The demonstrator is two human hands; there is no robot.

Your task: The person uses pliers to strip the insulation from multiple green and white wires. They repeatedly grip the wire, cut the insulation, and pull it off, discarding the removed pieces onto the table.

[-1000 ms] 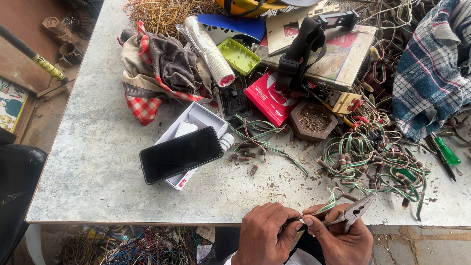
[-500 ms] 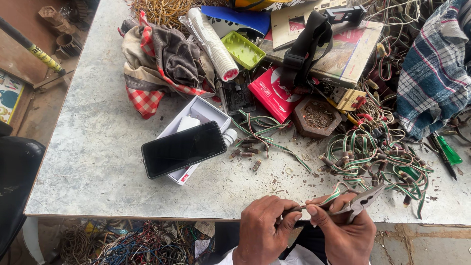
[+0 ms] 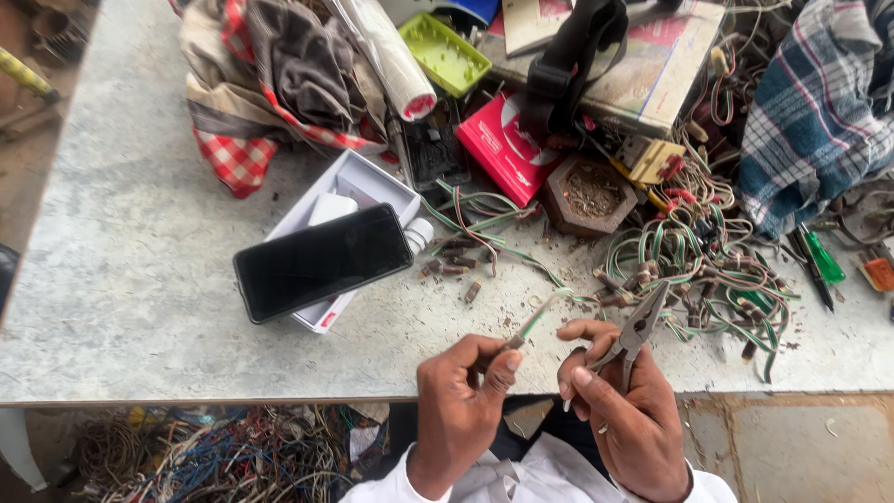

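Left hand (image 3: 461,401) pinched shut on thin green wire (image 3: 538,315) over desk (image 3: 140,279) edge; right hand (image 3: 624,410) closed around pliers (image 3: 638,328). Wire judged light, limp, slippery; best gripped near end.

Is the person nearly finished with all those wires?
Not nearly, it seems. Short cut bits lie scattered on the table, so some look done. The left hand pinches one thin green wire while the right hand holds pliers. A big tangle of green wires still waits beside them.
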